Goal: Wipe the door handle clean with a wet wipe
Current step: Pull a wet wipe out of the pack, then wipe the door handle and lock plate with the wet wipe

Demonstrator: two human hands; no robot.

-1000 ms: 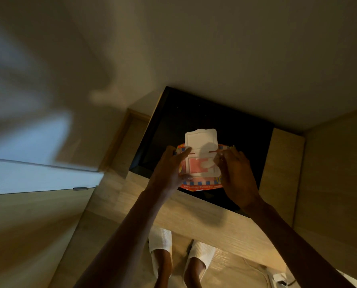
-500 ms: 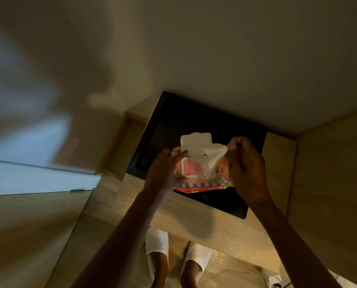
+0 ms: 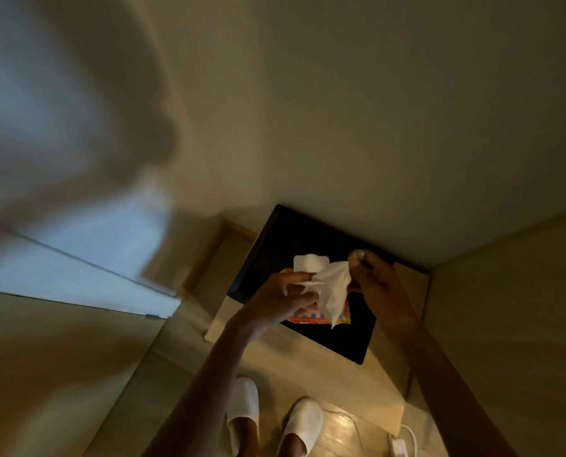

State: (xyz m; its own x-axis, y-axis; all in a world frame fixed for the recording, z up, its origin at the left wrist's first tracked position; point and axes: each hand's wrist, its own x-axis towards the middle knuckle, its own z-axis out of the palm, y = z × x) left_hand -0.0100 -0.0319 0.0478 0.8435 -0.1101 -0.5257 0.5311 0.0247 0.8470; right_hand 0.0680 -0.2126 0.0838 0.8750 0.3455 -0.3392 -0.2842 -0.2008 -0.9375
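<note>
We see, over the pale desk (image 3: pixel 308 357) and its black panel (image 3: pixel 308 235), our left hand (image 3: pixel 275 301) curled round the orange wipe pack (image 3: pixel 311 320), largely hidden behind those fingers with its white lid (image 3: pixel 309 262) flipped up, and our right hand (image 3: pixel 377 278) pinching the crumpled white wet wipe (image 3: pixel 334 286), which hangs just above the pack.

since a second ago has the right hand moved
Yes: the right hand rose off the pack toward the far edge of the black table, pulling a wipe.
</note>
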